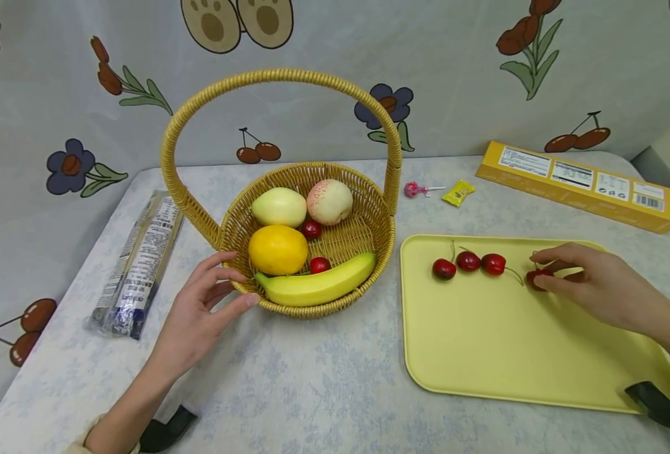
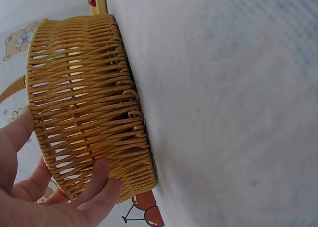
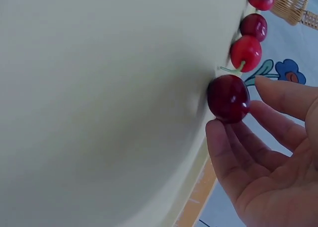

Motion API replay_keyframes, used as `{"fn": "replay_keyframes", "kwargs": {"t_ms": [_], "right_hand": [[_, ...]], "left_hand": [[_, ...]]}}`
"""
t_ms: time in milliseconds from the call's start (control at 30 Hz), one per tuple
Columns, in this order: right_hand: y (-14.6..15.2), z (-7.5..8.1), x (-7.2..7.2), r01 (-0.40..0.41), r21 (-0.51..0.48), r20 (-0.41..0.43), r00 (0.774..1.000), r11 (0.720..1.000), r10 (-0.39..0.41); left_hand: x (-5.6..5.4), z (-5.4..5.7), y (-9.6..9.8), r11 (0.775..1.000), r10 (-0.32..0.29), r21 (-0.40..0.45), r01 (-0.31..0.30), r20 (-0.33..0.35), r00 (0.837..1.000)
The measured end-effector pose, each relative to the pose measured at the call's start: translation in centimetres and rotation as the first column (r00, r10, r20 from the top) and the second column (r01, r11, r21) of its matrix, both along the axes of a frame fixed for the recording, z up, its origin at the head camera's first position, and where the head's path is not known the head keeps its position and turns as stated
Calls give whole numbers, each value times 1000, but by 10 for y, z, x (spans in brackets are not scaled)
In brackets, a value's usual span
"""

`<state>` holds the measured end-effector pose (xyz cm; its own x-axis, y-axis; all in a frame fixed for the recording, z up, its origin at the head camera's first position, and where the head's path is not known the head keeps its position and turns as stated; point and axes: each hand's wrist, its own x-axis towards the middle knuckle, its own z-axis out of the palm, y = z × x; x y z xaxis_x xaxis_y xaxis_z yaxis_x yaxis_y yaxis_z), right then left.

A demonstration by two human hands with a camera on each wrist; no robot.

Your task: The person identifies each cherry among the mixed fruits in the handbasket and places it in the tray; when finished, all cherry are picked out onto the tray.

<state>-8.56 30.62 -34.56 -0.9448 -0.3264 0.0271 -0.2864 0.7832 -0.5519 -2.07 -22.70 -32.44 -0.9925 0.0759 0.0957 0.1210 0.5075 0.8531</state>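
Note:
A wicker basket with a tall arched handle holds a banana, a yellow mango-like fruit, a pale green fruit, a peach and two cherries. My left hand lies at the basket's near left side, its spread fingers against the weave and rim. On the right, a yellow tray carries several dark red cherries along its far side. My right hand pinches the rightmost cherry low at the tray; one finger stays apart from it.
Three cherries sit in a row left of the right hand. Behind the tray lie a lollipop, a yellow wrapped candy and a long orange box. A clear plastic packet lies left of the basket. A patterned curtain hangs behind the table.

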Motion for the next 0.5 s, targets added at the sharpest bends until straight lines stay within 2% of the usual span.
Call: {"fn": "replay_keyframes", "kwargs": {"t_ms": [333,500], "right_hand": [[-2,14,2,27,26,-39,999,999,-26],[-12,23,4,14,-4,-63,998,1000,-14]], "left_hand": [[0,0,1,1000,1,-8,-1,-4,1000],[1,0,1,1000,-4,-13,4,-14,1000]]}}
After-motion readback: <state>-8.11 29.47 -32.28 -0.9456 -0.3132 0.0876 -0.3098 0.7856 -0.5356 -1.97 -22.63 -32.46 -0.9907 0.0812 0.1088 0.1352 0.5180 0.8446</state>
